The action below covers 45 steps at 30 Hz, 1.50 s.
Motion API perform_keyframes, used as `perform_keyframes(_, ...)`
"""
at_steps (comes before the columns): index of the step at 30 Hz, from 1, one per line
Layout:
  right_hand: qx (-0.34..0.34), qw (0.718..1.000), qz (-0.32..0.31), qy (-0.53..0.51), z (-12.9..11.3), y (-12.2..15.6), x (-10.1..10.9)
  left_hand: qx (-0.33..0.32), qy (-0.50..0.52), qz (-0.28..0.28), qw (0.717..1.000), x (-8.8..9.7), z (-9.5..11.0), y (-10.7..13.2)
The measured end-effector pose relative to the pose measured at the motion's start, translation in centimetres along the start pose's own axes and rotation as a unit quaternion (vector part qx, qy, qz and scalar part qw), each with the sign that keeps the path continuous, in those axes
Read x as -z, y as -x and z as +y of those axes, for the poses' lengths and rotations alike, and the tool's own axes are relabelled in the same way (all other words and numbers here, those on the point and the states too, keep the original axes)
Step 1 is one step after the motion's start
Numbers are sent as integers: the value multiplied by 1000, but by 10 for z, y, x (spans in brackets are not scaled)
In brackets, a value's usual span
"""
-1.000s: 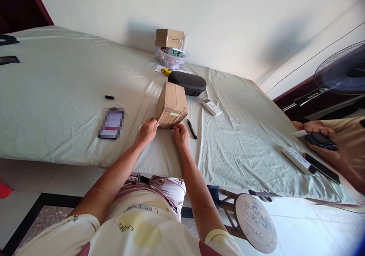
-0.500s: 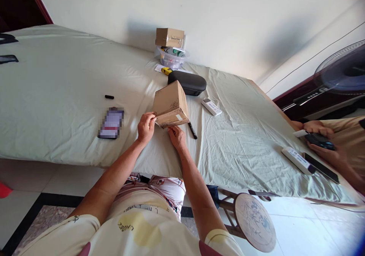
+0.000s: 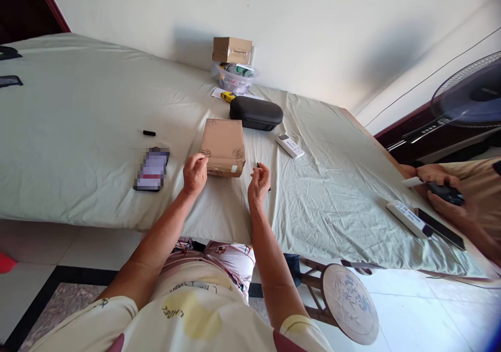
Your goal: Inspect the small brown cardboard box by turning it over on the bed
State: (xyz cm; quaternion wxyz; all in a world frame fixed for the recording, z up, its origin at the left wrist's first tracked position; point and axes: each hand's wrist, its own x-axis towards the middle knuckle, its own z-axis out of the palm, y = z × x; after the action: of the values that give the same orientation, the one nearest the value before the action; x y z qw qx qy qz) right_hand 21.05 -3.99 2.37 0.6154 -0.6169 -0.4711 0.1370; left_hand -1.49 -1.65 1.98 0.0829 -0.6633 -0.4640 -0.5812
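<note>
A brown cardboard box [image 3: 223,145] lies flat on the pale green bed sheet [image 3: 78,112] in front of me. My left hand [image 3: 194,174] is curled at the box's near left corner, fingertips pinching that corner. My right hand [image 3: 259,183] hovers just right of the box with its fingers half bent and apart, holding nothing. It is directly over a black marker [image 3: 257,164] that lies on the sheet and is mostly hidden by the hand.
A phone [image 3: 152,169] and a small black cap [image 3: 149,132] lie to the left. Behind the box are a black case [image 3: 256,113], a white remote [image 3: 290,147], a clear tub [image 3: 235,80] and a second box [image 3: 232,50]. Another person's hands [image 3: 442,190] hold a device at right. A stool [image 3: 350,305] stands below.
The box has been tipped from standing on edge to lying flat on the sheet. My right hand has let go of it and moved right over the marker.
</note>
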Motion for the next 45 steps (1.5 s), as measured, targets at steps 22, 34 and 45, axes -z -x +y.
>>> perform_keyframes(22, 205, 972, -45, 101, -16, 20, -9, 77, 35, -63, 994, -7, 32, 10)
perform_keyframes(34, 168, 984, -5, 57, -16, 14, -9, 71, 24, -66, 995, -11, 37, 14)
perform_keyframes(45, 53, 995, -29, -79, -14, 9, -6, 80, 62, -53, 993, -12, 27, 13)
